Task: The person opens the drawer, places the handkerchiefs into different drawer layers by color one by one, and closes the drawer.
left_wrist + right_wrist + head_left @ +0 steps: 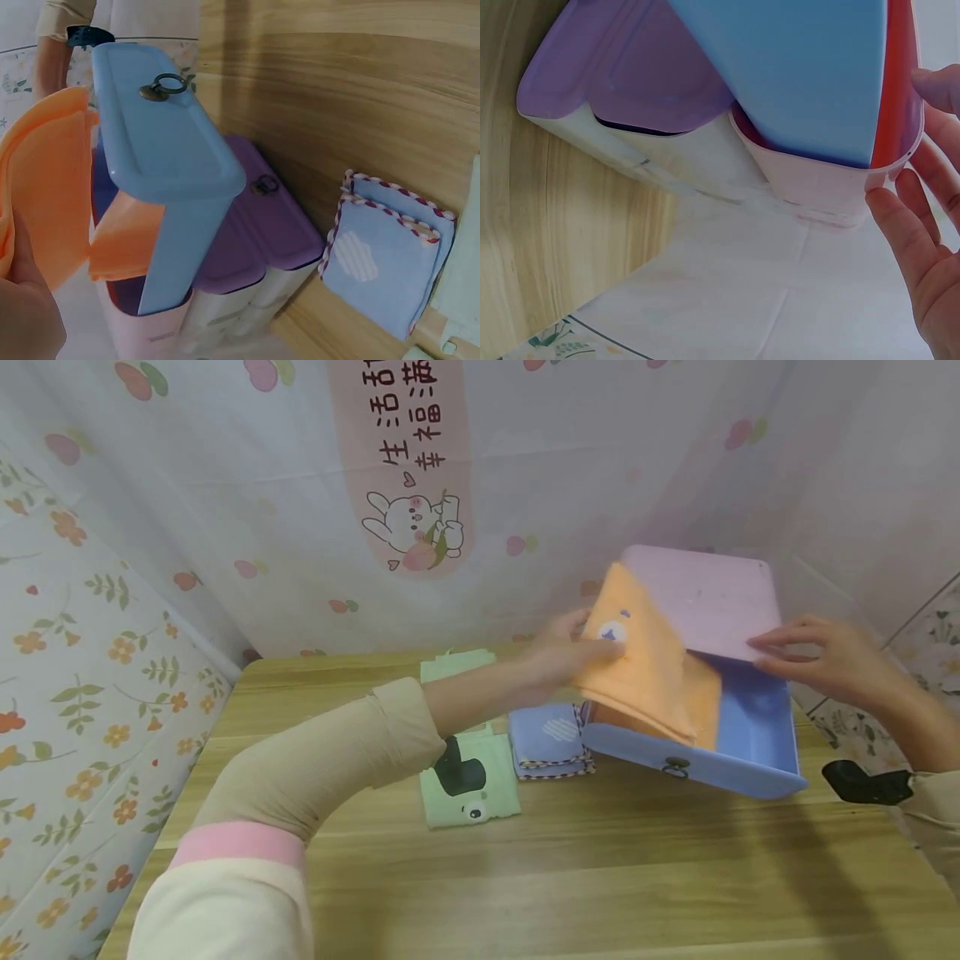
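Note:
My left hand (566, 652) grips a folded orange towel (637, 643) with a small animal face, lifted over the pulled-out blue drawer (757, 718). Another orange cloth (129, 238) lies partly inside that drawer. The left wrist view shows my left hand (30, 315) at the towel's edge. At the pink drawer case (701, 597), my right hand (832, 660) holds the near right corner. In the right wrist view the fingers and thumb of my right hand (922, 225) span the case's rim (840, 169). A ring pull (675, 768) hangs on the drawer front.
A folded blue towel (551, 739) with a striped braided edge lies left of the drawer. Beside it are light green towels (480, 806), partly behind my left arm. Purple drawers (281, 225) sit below the blue one. A patterned curtain (285, 527) hangs behind the wooden table (525, 893).

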